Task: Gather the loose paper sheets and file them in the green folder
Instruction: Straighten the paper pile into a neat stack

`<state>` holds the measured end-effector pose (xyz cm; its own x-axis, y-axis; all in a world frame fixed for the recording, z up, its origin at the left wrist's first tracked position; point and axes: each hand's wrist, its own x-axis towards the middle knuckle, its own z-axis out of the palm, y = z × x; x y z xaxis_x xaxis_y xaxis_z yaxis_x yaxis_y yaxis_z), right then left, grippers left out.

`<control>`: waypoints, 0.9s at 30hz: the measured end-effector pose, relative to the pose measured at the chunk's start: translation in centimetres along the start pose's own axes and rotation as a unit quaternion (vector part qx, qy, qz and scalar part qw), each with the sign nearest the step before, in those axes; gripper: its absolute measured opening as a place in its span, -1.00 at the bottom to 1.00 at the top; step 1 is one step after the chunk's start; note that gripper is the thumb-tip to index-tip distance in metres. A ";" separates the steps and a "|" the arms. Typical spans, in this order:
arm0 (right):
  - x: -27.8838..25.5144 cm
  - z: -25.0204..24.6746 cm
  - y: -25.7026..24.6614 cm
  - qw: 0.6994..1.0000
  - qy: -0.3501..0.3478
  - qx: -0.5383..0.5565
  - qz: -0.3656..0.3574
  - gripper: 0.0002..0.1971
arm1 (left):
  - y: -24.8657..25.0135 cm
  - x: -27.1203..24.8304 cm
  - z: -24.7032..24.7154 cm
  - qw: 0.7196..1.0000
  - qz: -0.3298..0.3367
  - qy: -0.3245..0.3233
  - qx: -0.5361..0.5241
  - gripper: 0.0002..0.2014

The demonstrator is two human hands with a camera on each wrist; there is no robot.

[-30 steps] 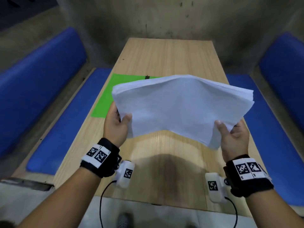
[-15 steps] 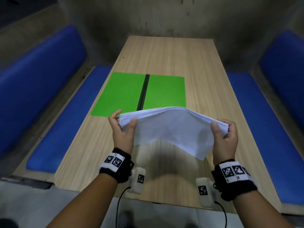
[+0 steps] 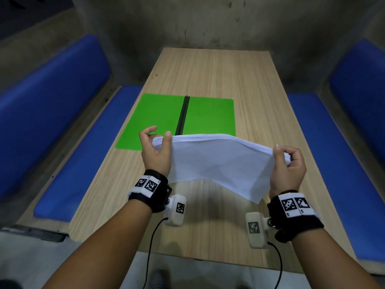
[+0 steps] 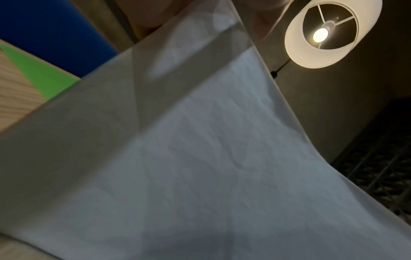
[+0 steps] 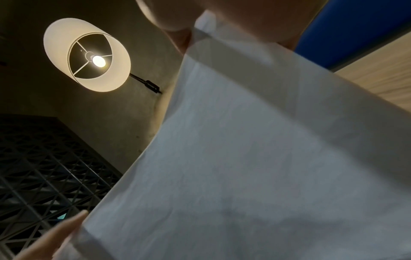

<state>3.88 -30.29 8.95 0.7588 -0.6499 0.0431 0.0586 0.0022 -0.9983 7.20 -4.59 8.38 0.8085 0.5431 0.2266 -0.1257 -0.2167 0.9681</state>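
Observation:
Both hands hold a stack of white paper sheets (image 3: 216, 161) in the air above the near half of the wooden table (image 3: 260, 101). My left hand (image 3: 156, 149) grips the stack's left end, thumb on top. At the right end my right hand (image 3: 288, 163) pinches it the same way. The stack sags towards me, one corner hanging low. Each wrist view is mostly filled by the sheets (image 4: 200, 158) (image 5: 255, 158). The green folder (image 3: 158, 119) lies open and flat just beyond the sheets, a black spine clip (image 3: 183, 115) down its middle. Its near edge is partly hidden by the paper.
Blue cushioned benches run along the table's left side (image 3: 68, 142) and right side (image 3: 337, 163), with a grey wall behind. Wrist cameras and cables hang under both forearms. A lit ceiling lamp (image 4: 322, 33) shows in both wrist views.
The paper stack has come down from a raised, spread-out hold to a lower one, uncovering the green folder. Both hands dropped with it and tilted it more edge-on.

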 end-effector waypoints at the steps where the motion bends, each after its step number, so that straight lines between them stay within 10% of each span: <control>1: 0.0 0.0 0.0 1.000 0.001 -0.001 -0.001 -0.83 | -0.2 0.1 -0.1 1.000 0.006 -0.003 0.008 -0.73; 21: 0.1 -0.8 -0.1 0.997 -0.063 0.037 -0.026 -0.97 | -0.3 1.7 -0.2 0.997 0.070 -0.032 0.008 -0.86; 27: 0.3 -2.9 1.7 0.985 -0.170 -0.015 0.008 -0.49 | -1.8 0.6 -2.9 0.979 0.046 -0.184 -0.074 -0.42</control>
<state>2.34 -32.66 7.15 0.9329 -0.3585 0.0334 0.0298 -0.0156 -0.9994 6.29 -1.51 7.07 0.9388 0.1921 0.2860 -0.2676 -0.1162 0.9565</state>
